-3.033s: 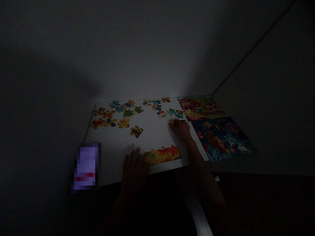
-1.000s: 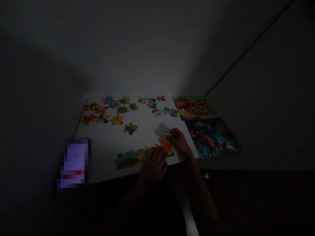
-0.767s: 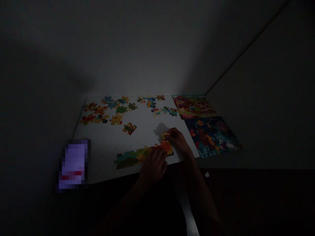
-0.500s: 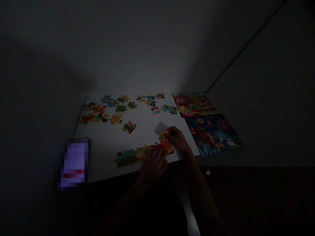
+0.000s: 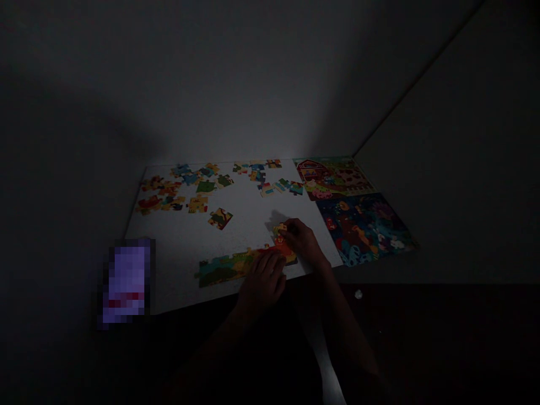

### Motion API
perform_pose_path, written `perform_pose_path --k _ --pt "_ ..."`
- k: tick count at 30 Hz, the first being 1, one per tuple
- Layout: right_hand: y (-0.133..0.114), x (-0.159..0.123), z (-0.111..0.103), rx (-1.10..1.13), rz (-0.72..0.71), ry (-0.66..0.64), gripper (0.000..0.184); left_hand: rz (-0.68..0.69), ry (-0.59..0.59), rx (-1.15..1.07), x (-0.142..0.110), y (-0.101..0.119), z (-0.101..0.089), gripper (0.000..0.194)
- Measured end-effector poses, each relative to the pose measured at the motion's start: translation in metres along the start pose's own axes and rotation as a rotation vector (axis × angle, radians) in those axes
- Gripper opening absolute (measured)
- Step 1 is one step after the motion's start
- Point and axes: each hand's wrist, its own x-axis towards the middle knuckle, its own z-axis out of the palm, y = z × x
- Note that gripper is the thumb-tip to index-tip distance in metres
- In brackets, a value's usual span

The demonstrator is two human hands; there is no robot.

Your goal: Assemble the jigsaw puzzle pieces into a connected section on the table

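Obscured item: a pixelated rectangle [image 5: 126,284] is seen over the near left corner of the white counter [image 5: 248,225].
Loose parts: jigsaw pieces [image 5: 181,188] are scattered along the far side of the counter.
Joined strip: a joined strip of puzzle pieces [image 5: 225,269] is laid along the near edge, and is seen lengthened leftward since the earlier view.
Left hand: the left hand [image 5: 261,287] is pressed down on the strip, with the fingers held together.
Right hand: a yellow piece [image 5: 279,229] is pinched by the right hand [image 5: 302,241] at the strip's right end.
Assembled panels: a farm-scene puzzle [image 5: 333,179] and a dark blue puzzle [image 5: 363,228] are laid at the far right, edge to edge.
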Motion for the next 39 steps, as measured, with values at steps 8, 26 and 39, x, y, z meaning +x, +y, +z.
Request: perform_pose_path --k 8,26,39 --pt "0.0069 0.0031 -0.0034 -0.119 -0.092 -0.013 0.023 -0.005 -0.005 0.006 0.0013 0.0011 -0.0003 0.038" --pt "0.0078 0.0045 -0.0008 -0.238 -0.19 -0.028 0.016 -0.012 -0.026 0.004 0.0011 0.0007 -0.0004 0.038" --pt "0.0105 0.001 0.0006 -0.251 -0.207 0.007 0.022 -0.024 -0.01 -0.016 0.0005 0.0021 0.0008 0.04"
